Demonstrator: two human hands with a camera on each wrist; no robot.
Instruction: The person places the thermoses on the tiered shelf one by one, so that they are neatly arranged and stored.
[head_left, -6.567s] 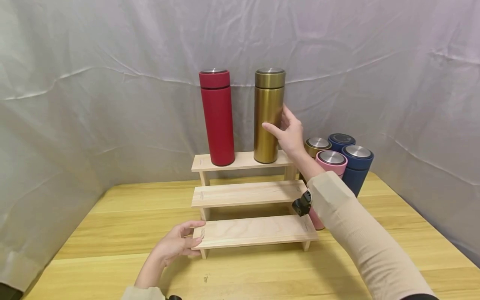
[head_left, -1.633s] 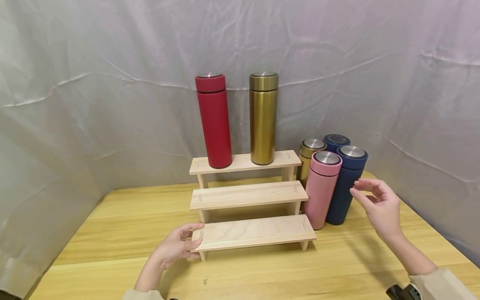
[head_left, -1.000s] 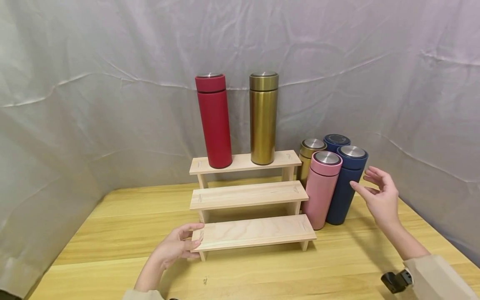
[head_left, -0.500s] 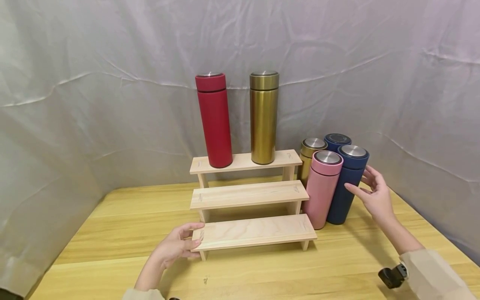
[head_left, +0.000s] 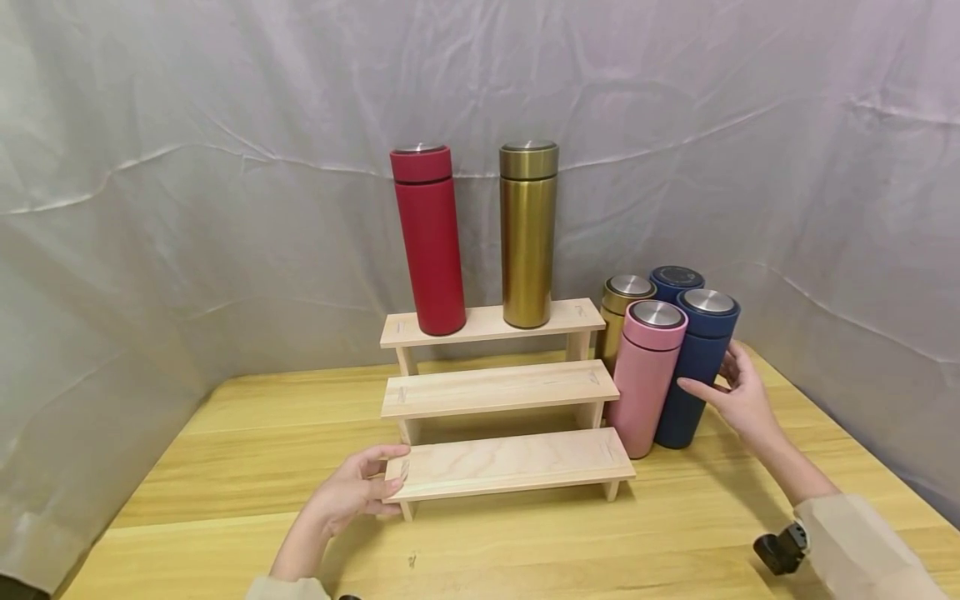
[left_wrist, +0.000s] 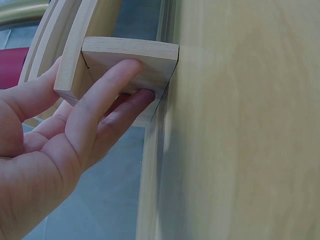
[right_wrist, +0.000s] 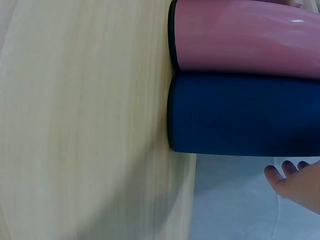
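Observation:
My left hand (head_left: 352,490) pinches the left end of the three-tier wooden display stand (head_left: 510,463). In the left wrist view, the thumb lies on the board's face while the other fingertips (left_wrist: 131,67) touch the upright support. At the right, my right hand (head_left: 742,400) reaches beside the front dark blue thermos (head_left: 686,392), its thumb in front and its fingers partly hidden behind. The right wrist view shows a gap between those fingers (right_wrist: 280,181) and the blue thermos. A red thermos (head_left: 432,250) and a gold thermos (head_left: 528,250) stand upright on the top tier.
A pink thermos (head_left: 645,387) stands touching the front blue one, close to the stand's right end. Behind them are a shorter-looking gold thermos (head_left: 613,321) and another blue thermos (head_left: 677,277), mostly hidden. Grey cloth (head_left: 300,208) hangs behind the wooden table (head_left: 225,467).
My right hand has released the gold thermos on the top tier, moved down to the right, then closed in leftward on the front blue thermos. My left hand has kept its hold on the stand.

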